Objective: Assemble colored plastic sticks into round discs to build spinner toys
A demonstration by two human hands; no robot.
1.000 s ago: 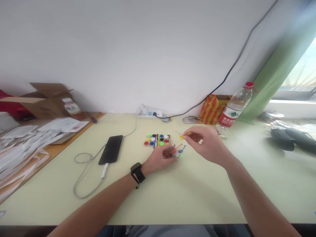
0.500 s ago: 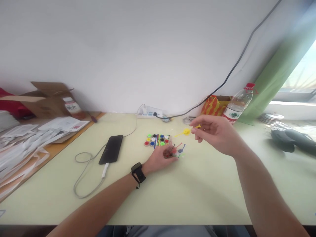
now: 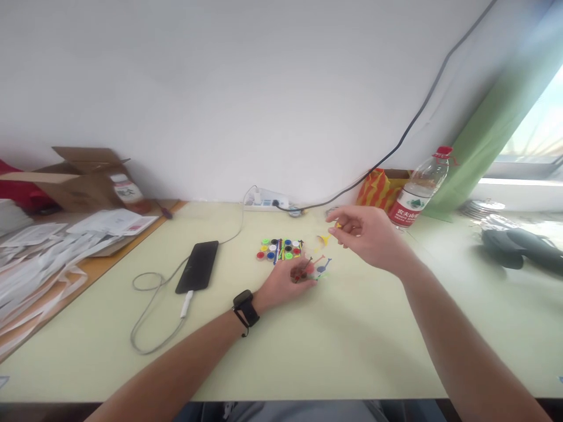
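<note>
My right hand [image 3: 365, 237] is raised over the table, thumb and fingers pinched on a thin yellow plastic piece [image 3: 324, 240] that is blurred by motion. Low on the table, my left hand [image 3: 284, 284] curls round a bunch of small coloured plastic pieces [image 3: 322, 268], red, blue and dark, some with forked tips. The palm and fingers hide part of this bunch. Just beyond my left hand lie several round coloured caps [image 3: 264, 248] in rows, with thin coloured sticks [image 3: 278, 249] between them. A black watch [image 3: 246, 306] is on my left wrist.
To the left a phone [image 3: 197, 267] lies plugged into a looping white cable [image 3: 145, 353]. A power strip [image 3: 264, 200] sits by the wall. A red-capped bottle [image 3: 413, 202] and a striped bag [image 3: 373, 190] stand back right. Boxes and white strips [image 3: 65, 258] cover the left end.
My right hand has moved a little to the left with the yellow piece, which has turned and now shows less. My left hand stays in place.
</note>
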